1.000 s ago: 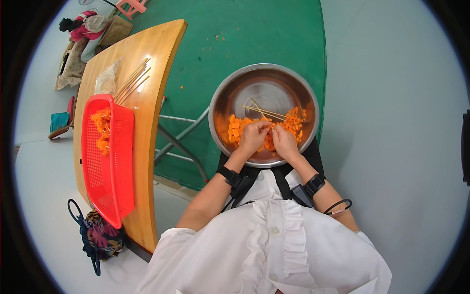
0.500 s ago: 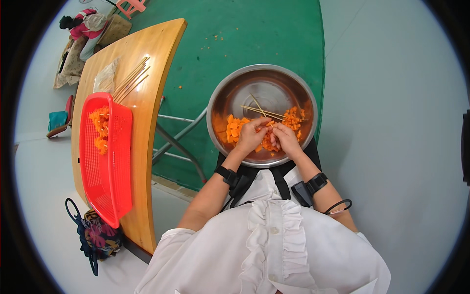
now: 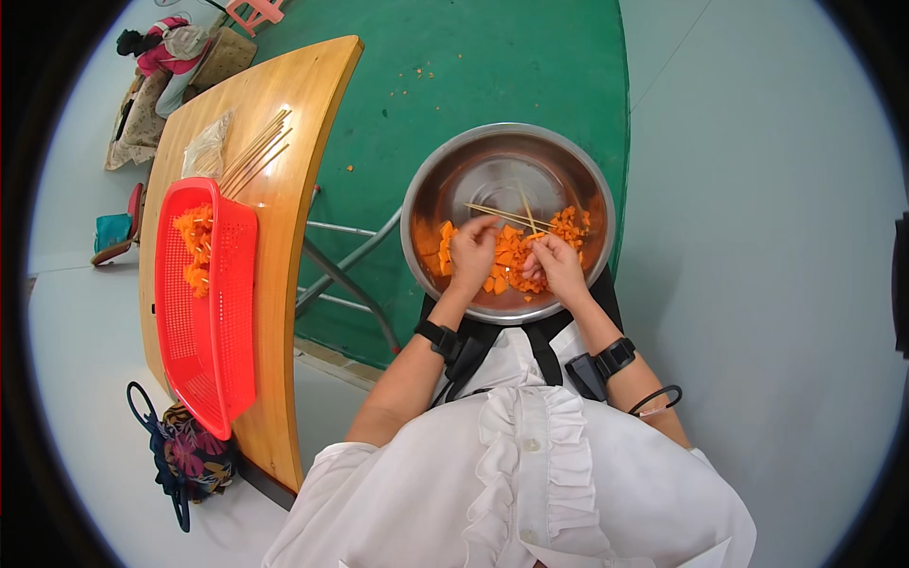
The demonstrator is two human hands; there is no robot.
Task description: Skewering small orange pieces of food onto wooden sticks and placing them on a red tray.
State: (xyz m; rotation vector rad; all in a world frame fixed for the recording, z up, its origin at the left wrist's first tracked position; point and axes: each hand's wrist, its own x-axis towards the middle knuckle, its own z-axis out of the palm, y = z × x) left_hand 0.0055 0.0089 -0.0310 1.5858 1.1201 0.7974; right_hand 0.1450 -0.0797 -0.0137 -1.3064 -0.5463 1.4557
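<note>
Toward the basin's near edge (image 3: 507,317), the right hand (image 3: 559,266) is pinching an orange piece (image 3: 536,236), probably light, firm, best held at its sides, the left hand (image 3: 471,255) curling half-open, hold unclear.

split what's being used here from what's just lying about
Apparently part of the work:
skewer in the right hand
orange chunks
metal basin
red basket of orange pieces
loose sticks on the table

Apparently just lying about:
patterned bag
pink stool
orange scraps on the floor
</note>
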